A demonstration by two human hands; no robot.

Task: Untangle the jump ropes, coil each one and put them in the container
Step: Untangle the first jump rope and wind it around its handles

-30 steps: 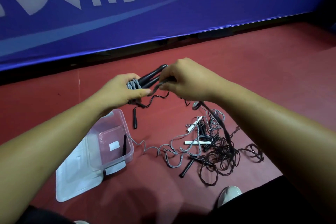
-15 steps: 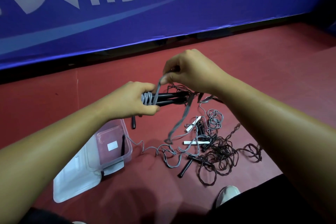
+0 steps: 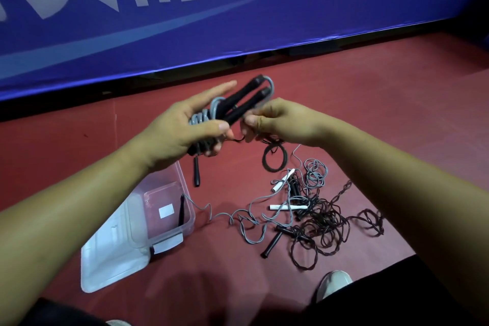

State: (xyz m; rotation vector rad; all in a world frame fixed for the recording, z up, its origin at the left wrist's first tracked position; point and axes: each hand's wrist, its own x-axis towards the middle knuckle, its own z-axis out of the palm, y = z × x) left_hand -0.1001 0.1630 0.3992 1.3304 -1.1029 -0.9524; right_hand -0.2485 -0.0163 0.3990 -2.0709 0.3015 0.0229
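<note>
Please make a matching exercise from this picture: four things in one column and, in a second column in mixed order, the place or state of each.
Things
1. grey rope bundle
2. white handle
3. lid
4. container

Places or states
A. open, with a black handle in it
B. flat on the floor, beside the container
C. gripped in the left hand
D. lying in the tangle of ropes on the floor

Pairs: 1-C, 2-D, 3-B, 4-A

Red floor (image 3: 370,103), blue banner (image 3: 185,34)
</note>
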